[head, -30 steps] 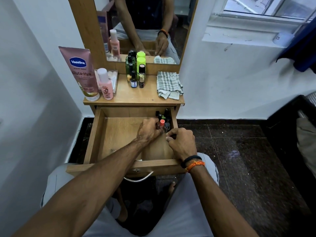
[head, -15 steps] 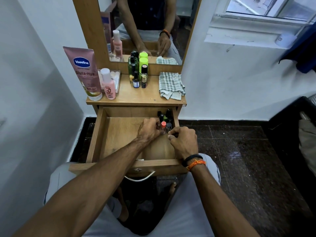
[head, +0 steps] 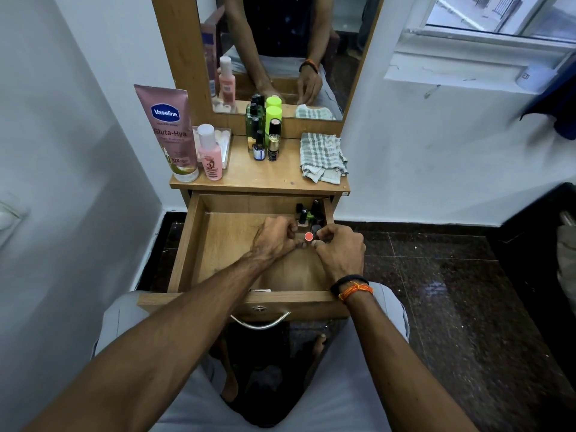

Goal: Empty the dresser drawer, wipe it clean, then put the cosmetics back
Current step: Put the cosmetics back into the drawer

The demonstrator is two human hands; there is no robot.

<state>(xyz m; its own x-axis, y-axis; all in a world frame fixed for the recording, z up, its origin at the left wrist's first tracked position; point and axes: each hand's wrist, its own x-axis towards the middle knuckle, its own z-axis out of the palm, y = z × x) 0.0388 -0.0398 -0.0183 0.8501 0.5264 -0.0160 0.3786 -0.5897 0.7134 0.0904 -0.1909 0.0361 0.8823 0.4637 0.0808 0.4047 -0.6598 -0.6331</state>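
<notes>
Head view: both hands meet in the open drawer (head: 187, 244), near its far right corner. The left hand (head: 274, 238) and right hand (head: 339, 251) pinch a small coral-capped tube (head: 308, 236) between curled fingertips; it stands upright, cap toward the camera. Just beyond the grip, dark bottles (head: 308, 212) crowd the corner. Farther beyond, on the dresser top (head: 265, 179), lies a checked cloth (head: 322, 157).

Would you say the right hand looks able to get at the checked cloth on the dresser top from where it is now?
Probably yes: the right hand is in the open drawer, and the checked cloth lies uncovered just above on that side.
</notes>
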